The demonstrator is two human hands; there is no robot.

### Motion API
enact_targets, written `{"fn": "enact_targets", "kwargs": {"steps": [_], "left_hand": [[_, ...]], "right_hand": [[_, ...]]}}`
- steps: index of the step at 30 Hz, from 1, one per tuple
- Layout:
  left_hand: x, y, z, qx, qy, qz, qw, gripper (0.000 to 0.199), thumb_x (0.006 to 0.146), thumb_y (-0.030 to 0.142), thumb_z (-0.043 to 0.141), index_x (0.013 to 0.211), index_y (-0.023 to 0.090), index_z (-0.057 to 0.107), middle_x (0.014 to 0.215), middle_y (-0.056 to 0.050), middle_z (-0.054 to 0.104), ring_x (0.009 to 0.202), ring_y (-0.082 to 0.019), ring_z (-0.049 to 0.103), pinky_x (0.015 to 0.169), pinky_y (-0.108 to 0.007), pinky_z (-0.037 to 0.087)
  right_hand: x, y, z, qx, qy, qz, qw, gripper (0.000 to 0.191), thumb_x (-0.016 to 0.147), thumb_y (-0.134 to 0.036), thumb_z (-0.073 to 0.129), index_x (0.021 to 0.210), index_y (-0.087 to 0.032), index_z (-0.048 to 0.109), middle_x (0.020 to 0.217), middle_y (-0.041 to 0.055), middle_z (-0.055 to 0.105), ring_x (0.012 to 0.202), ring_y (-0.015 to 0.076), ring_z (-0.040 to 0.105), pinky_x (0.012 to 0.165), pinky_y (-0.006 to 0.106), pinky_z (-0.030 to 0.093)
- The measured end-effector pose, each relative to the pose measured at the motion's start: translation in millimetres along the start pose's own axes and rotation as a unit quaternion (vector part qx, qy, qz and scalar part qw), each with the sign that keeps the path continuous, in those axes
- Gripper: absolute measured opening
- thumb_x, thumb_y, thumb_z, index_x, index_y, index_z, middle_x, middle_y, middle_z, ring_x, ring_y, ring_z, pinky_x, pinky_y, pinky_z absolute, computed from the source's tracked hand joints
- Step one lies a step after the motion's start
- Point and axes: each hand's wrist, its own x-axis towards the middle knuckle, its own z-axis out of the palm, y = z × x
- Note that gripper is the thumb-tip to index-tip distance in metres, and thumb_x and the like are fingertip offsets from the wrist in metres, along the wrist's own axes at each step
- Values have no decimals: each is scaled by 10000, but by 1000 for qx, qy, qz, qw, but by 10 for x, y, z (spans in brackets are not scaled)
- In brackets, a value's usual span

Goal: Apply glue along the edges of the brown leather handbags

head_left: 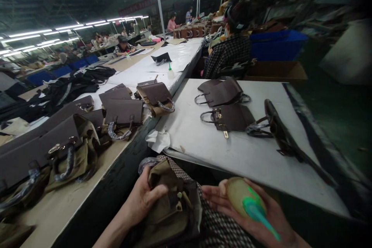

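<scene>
My left hand [142,197] grips an olive-brown handbag piece [168,217] resting on my lap, its thumb over the fabric and its fingers mostly hidden behind. Small gold-coloured metal fittings show on the piece's right side. In my right hand [270,213] lies a glue bottle [238,193] with a rounded yellowish body and a green nozzle pointing down to the right, toward my wrist. The fingers of that hand reach under the bottle toward the bag piece, without visibly touching it. A checkered cloth [215,217] covers my lap.
Dark brown bag parts [232,116] with wrapped handles lie on the white table [192,135] ahead. More handbags [124,112] line the bench at left. A crumpled white paper [158,139] sits at the table corner. Another glue bottle [170,71] stands farther back, near a seated co-worker [229,50].
</scene>
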Motion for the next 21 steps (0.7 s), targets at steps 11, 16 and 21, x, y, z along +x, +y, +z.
{"fn": "enact_targets", "kwargs": {"steps": [11,16,21], "left_hand": [[55,65,-26,15,-58,9,998,1082,537,333,1025,1411,231,395,1476,-129,581,1373,-344,548,1177,-442,416],[29,34,-15,119,-93,13,988,1128,510,324,1027,1415,247,359,1381,-115,638,1268,-333,614,1100,-421,488],[-9,80,90,142,-119,33,982,893,637,387,969,1395,229,522,1351,-85,666,1251,-315,626,1088,-390,502]], "right_hand": [[305,201,440,16,-80,26,996,525,995,-565,531,1113,-96,736,1325,243,695,1198,392,683,1126,510,362],[355,309,550,22,-21,0,1000,455,971,-524,610,1092,-115,768,1148,177,764,1160,349,685,1115,483,396],[517,371,679,-13,18,-36,999,360,968,-470,665,1014,-135,790,917,99,774,880,251,706,804,351,526]]}}
